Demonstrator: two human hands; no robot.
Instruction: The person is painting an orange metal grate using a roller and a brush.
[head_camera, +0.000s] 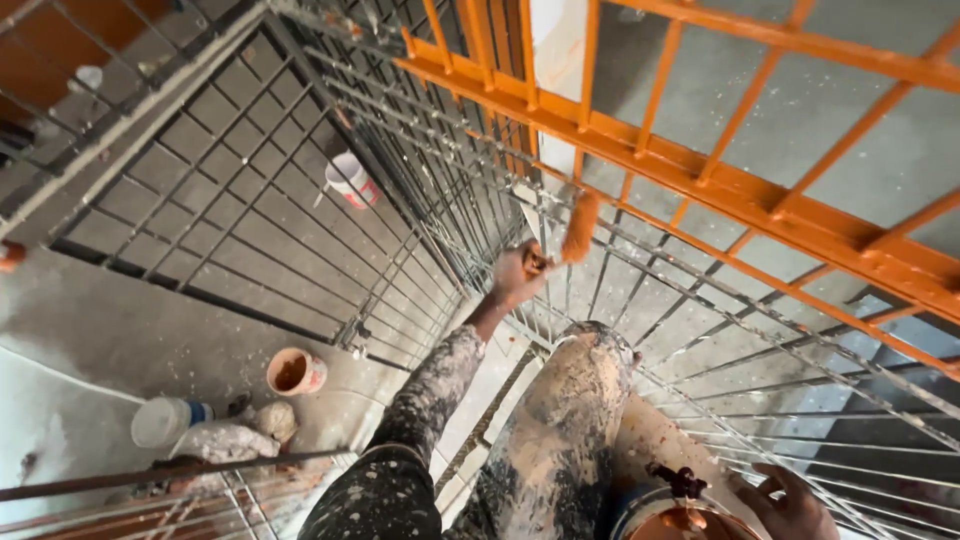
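From the head camera, the person's left hand is closed around the handle of a paint roller, arm stretched out ahead. The roller's long axis runs upward and slightly right from the fist, its orange sleeve lying against the grey bars of the metal grille just below the orange-painted frame. The right hand, low and close to the body, has its fingers curled over the rim of a paint can. Small buckets stand well apart on the floor.
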